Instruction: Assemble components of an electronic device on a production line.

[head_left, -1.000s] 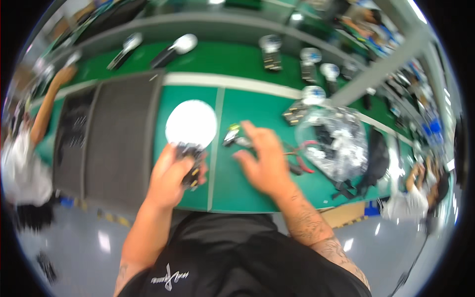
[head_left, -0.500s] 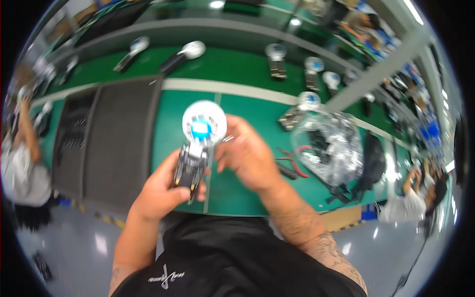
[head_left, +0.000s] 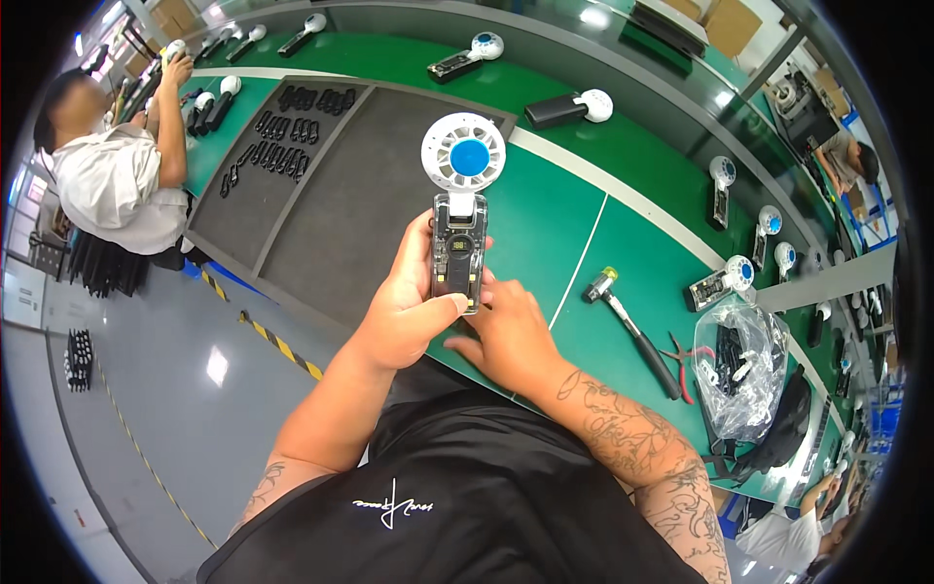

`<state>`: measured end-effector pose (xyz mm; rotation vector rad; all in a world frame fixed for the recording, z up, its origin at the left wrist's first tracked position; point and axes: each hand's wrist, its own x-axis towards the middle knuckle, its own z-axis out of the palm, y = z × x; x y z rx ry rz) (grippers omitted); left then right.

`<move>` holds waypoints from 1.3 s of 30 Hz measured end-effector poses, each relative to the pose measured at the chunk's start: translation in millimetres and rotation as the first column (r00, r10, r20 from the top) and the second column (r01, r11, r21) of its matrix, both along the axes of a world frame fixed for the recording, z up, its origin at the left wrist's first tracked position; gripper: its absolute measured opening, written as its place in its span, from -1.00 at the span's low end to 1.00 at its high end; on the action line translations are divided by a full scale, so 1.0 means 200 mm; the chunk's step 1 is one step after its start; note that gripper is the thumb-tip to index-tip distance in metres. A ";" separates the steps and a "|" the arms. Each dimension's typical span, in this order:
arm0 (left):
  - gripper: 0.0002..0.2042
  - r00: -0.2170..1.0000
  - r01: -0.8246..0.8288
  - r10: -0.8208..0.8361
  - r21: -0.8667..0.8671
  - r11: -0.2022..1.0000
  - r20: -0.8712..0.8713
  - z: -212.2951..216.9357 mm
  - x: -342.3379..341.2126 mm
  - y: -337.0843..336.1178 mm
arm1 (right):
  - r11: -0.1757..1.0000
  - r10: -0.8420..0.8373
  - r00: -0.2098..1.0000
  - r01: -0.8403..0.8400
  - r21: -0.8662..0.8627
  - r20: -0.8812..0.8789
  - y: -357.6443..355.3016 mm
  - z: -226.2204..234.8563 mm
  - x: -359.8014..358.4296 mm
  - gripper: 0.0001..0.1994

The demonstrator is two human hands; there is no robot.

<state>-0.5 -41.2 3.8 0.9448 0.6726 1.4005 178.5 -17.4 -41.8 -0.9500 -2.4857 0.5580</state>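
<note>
The left hand (head_left: 404, 316) was closed round the black body of the handheld fan (head_left: 459, 229), thumb across its lower front. The right hand (head_left: 511, 331) lay just beside the body's lower right, fingers loosely bent; whether they touched it could not be told. Lifted by the tabletop's (head_left: 555, 200) near edge, the fan pointed its long axis toward the far edge, white head outermost. The hammer (head_left: 634, 331) lay beyond the right hand, toward the right end.
</note>
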 end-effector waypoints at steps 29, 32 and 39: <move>-0.55 0.950 -0.095 -0.065 -0.481 0.871 -0.305 0.02 -0.21 0.52 | 0.939 -0.226 0.928 0.126 -0.318 -0.297 0.12 0.03 0.30 -0.75; -0.44 0.947 0.005 -0.147 -0.447 0.895 -0.284 -0.03 -0.23 0.53 | 0.872 -0.275 0.932 0.138 -0.469 -0.237 0.11 0.02 0.34 -0.74; -0.41 0.962 0.088 -0.178 -0.383 0.920 -0.207 -0.02 -0.31 0.48 | 0.891 -0.232 0.933 0.090 -0.446 -0.275 0.10 0.03 0.32 -0.76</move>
